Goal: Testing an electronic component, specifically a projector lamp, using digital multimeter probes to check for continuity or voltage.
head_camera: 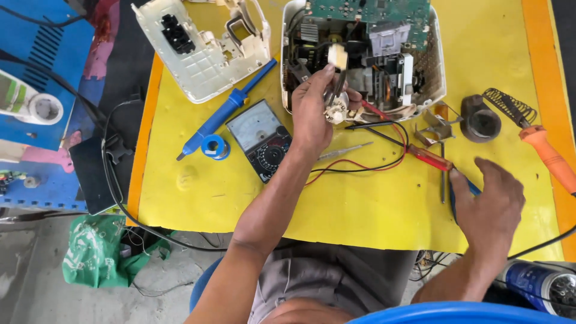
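My left hand (312,114) is raised over the yellow table (360,204) and grips a small white round part with wires (336,109), just in front of the opened white appliance housing (437,66). A cream block (338,57) sticks up above my fingers. My right hand (489,207) rests low at the right, closed around a blue-handled tool (474,187) lying on the table. A red-handled screwdriver (429,157) lies just left of that hand.
An analog multimeter (263,139) with red and black leads, a blue desoldering pump (225,111), a solder spool (214,147), a white cover (201,51), a soldering iron on a coil stand (510,111), and a metal bracket (435,126) lie on the table.
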